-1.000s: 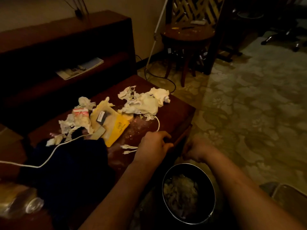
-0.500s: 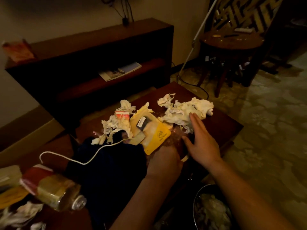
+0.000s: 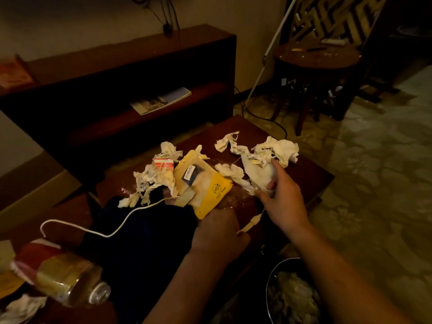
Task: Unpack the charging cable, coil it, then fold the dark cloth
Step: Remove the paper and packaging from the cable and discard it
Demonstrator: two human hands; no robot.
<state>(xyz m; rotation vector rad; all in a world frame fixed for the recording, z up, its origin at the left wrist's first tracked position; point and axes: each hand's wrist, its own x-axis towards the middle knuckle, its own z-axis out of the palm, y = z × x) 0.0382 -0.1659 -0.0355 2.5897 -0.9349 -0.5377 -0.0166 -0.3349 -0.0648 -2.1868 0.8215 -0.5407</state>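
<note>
A white charging cable [image 3: 121, 226] snakes over the dark cloth [image 3: 140, 242] on the low wooden table [image 3: 311, 174]. Its plug end [image 3: 252, 223] sticks out beside my left hand [image 3: 217, 232], which is curled at the table's front edge and appears to hold the cable there. The yellow cable packet [image 3: 207, 187] lies just beyond that hand, partly on the cloth. My right hand [image 3: 284, 202] grips a wad of crumpled white paper [image 3: 257, 174] on the table's right half.
More torn white paper [image 3: 154, 181] lies left of the packet and at the far right [image 3: 280, 148]. A plastic jar [image 3: 67, 280] lies on its side at lower left. A metal bin [image 3: 271, 284] holding paper stands below the table's edge. Behind are a dark shelf [image 3: 131, 59] and a round stool [image 3: 315, 57].
My right hand went from the table's front edge to the crumpled paper, lay flat on it, and now has closed round it. My left hand stays curled at the front edge.
</note>
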